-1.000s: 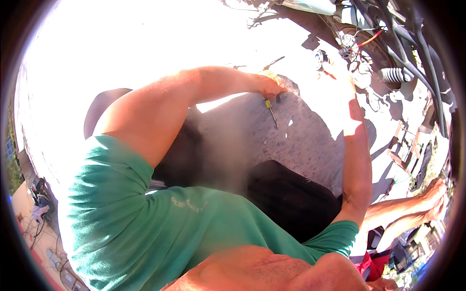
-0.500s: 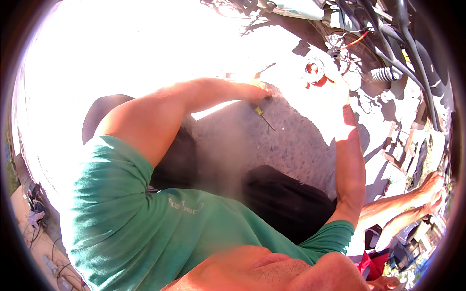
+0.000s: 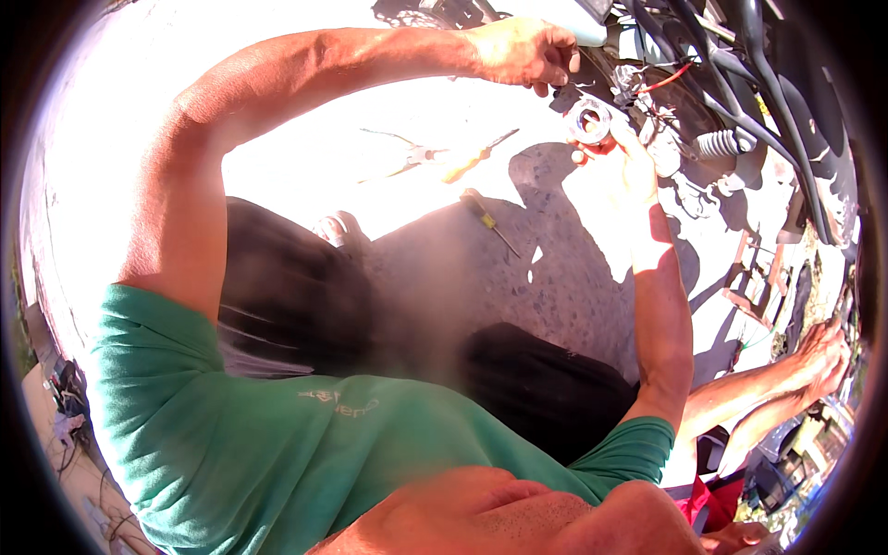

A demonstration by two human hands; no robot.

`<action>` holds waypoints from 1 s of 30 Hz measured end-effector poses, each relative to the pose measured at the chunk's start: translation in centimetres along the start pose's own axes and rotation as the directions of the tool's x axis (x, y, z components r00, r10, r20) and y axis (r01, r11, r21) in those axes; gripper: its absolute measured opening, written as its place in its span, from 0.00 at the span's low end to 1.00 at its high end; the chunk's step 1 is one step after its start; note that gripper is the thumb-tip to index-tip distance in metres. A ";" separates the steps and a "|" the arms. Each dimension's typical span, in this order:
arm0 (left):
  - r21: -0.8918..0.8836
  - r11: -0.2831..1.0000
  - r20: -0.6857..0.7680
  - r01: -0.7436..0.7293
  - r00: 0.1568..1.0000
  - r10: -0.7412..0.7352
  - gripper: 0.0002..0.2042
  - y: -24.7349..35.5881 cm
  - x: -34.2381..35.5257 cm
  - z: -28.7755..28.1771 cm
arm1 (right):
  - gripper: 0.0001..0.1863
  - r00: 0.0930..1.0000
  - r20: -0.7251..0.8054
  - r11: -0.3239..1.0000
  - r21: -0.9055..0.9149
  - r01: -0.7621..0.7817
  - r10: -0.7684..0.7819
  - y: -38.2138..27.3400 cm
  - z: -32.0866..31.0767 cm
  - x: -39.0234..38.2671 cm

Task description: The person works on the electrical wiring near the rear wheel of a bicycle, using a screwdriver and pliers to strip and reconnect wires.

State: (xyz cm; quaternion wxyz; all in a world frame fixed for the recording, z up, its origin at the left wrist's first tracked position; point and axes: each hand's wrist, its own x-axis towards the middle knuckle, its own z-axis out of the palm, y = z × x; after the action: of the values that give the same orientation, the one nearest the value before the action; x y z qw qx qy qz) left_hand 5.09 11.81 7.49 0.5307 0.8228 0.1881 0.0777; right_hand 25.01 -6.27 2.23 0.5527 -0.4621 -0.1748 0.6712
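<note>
My right hand point(image 3: 622, 159) is closed around a round, silver, ring-shaped metal part point(image 3: 590, 121); finger skin shows through its central hole. Above and left of it, my left hand point(image 3: 529, 54) is raised with curled fingers, thumb and fingertips pressed together. A small dark shape lies at those fingertips, too unclear to name. On the ground below, a screwdriver point(image 3: 490, 222) with a yellow and black handle rests in my shadow. Farther off, in glaring sun, lie pliers point(image 3: 421, 154) with spread handles and a yellow-handled tool point(image 3: 474, 165).
Black frame tubes point(image 3: 782, 111), a coil spring point(image 3: 725, 143) and a red wire point(image 3: 668, 79) belong to a vehicle at the upper right. Another person's forearms point(image 3: 763, 393) reach in at the lower right. Cables point(image 3: 116, 518) lie at the lower left.
My left hand has left the tools on the ground and risen up and right toward the metal part. My right hand has shifted slightly up and left with that part.
</note>
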 end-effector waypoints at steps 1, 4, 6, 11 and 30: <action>-0.018 1.000 -0.038 -0.023 0.999 0.023 0.06 1.6 -0.8 -0.6 | 0.26 1.000 0.012 1.000 0.008 -0.017 0.017 0.1 0.7 0.2; -0.083 0.993 -0.066 -0.078 0.995 0.073 0.05 3.2 -2.6 -0.7 | 0.25 0.996 0.072 0.999 -0.015 -0.044 0.045 0.3 3.0 0.7; -0.188 0.976 -0.071 -0.111 0.992 0.100 0.07 3.3 -2.8 0.4 | 0.25 0.994 0.101 0.998 0.025 -0.051 0.048 0.6 3.4 0.3; 0.229 0.914 -0.170 -0.335 0.911 0.376 0.07 2.2 -1.8 1.8 | 0.26 0.974 0.225 0.998 0.068 -0.007 -0.008 0.8 3.1 1.2; 0.224 0.968 -0.221 0.108 0.973 -0.058 0.10 1.1 -2.2 -1.8 | 0.30 0.973 0.185 0.990 0.069 0.124 -0.135 -1.0 3.4 0.0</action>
State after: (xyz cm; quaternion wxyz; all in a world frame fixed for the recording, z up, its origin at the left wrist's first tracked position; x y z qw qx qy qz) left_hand 2.73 12.06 9.39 0.4092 0.8580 0.2863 0.1202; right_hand 22.88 -5.02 4.73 0.5890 -0.3677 -0.2370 0.6795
